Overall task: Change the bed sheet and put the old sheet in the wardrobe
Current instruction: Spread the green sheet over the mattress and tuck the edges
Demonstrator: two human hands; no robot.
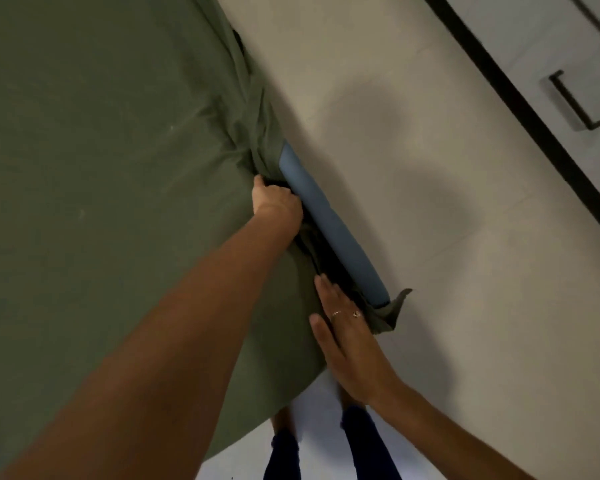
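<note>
The left arm reaches from seven o'clock toward the centre; the left hand [275, 199] is curled, knuckles up, fingertips hidden, apparently gripping something below. The right arm enters from five o'clock; the right hand [347, 344] lies flat, fingers straight, pointing to eleven o'clock, rings on two fingers.

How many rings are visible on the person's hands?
2, both on the right hand: one ring beside the other ring on neighbouring fingers. The left hand's fingers are tucked away, so more may be hidden.
</note>
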